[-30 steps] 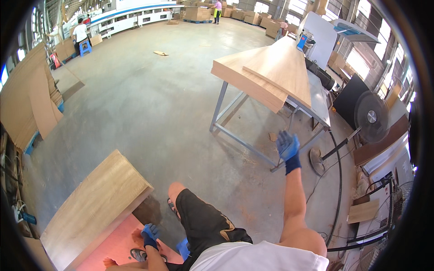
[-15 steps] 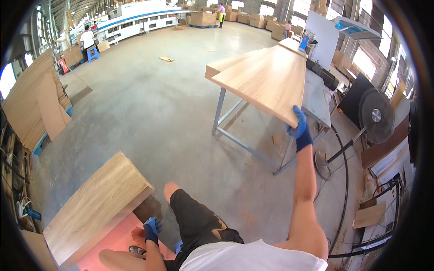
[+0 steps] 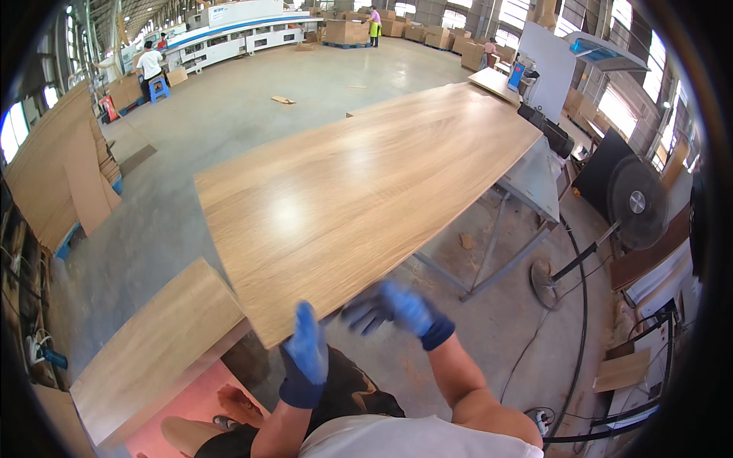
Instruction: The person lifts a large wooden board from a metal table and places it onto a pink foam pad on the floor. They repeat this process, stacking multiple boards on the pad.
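Observation:
A large wood-grain board (image 3: 359, 183) slants from the metal table toward me, its near end reaching the wood-grain stack (image 3: 164, 340) at lower left. My left hand (image 3: 308, 351), in a blue glove, is at the board's near corner with fingers stretched out; whether it presses on the edge is hard to tell. My right hand (image 3: 397, 308), also gloved and blurred by motion, is just off the board's near long edge, fingers apart and holding nothing. The grey metal table (image 3: 534, 179) shows beneath the far right part of the board.
A black fan (image 3: 637, 200) stands at right, with a cable (image 3: 584, 328) curving along the floor. Flat cardboard sheets (image 3: 57, 168) are stacked at left. A machine with a dark motor (image 3: 546, 130) stands beyond the table. Several people are at work far off.
The board now stretches from the table to the stack by me. My right hand has let go of the board's corner and come nearer; my left hand has risen to the board's near end.

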Tool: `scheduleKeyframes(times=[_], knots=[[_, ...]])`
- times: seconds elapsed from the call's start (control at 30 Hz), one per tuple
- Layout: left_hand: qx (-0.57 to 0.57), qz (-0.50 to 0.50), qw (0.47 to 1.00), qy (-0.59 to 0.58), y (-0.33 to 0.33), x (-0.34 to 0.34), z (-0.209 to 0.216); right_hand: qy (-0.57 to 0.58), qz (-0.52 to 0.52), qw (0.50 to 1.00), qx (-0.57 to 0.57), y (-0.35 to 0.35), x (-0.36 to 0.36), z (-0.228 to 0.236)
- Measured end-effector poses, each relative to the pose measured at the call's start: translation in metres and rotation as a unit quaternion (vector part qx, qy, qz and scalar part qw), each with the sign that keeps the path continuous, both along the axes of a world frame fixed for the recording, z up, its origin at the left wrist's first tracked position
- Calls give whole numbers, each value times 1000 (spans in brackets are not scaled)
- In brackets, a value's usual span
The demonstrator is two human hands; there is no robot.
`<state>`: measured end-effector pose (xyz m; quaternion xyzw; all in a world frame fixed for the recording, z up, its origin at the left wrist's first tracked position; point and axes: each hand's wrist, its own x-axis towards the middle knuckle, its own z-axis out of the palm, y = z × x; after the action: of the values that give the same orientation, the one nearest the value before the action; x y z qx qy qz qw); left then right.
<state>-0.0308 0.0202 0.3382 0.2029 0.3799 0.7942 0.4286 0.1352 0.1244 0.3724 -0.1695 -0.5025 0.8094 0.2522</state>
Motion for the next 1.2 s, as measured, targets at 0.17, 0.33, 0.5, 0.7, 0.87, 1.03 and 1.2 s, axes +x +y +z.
scheduleKeyframes(times=[0.17,0.33,0.5,0.7,0.87,1.03,1.2], knots=[[5,142,914,380,-20,-35,24,164,-311,932,-85,74,101,-10],[-11,199,980,-6,-100,-143,23,148,-422,894,-35,136,175,17],[54,203,978,6,-184,-276,20,138,-439,885,73,187,260,4],[-27,545,835,-70,-184,-289,-100,-51,-620,745,239,182,310,-10],[-37,491,818,-297,-214,-265,-264,-58,-579,795,171,159,297,28],[-75,561,767,-304,-295,-254,-385,-95,-519,827,193,158,213,31],[52,524,764,-373,-329,-303,-366,-144,-442,845,265,151,120,-9]])
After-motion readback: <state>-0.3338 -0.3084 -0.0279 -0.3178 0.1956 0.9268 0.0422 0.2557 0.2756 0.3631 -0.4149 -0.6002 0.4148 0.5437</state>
